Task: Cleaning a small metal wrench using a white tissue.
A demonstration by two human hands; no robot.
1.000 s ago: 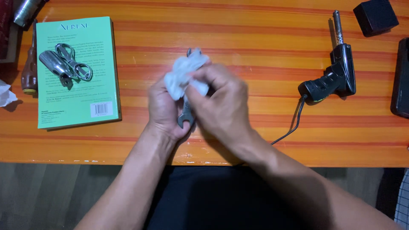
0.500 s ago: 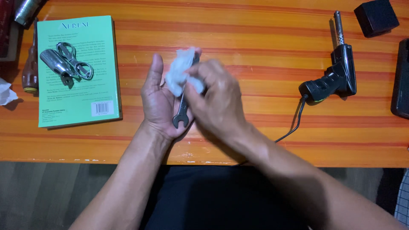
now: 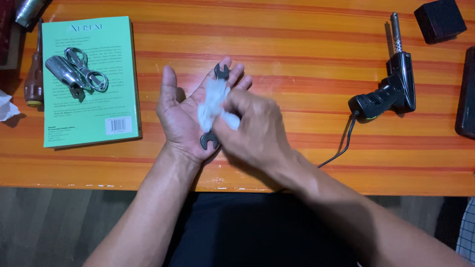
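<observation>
left hand (image 3: 183, 118): bare, no glove, no ring or band to be seen on the fingers
right hand (image 3: 255, 131): bare as well, no glove; somewhat blurred, so small details on the fingers cannot be made out
wrists: both uncovered, no watch, no bracelet
forearms: both bare along all of their visible length; no sleeve or cuff comes into view
upper garment: nothing of it can be seen
lower body: dark, near-black clothing (image 3: 257, 227) across the lap, plain, with no pattern, seam or pocket that can be told in the dim light
</observation>
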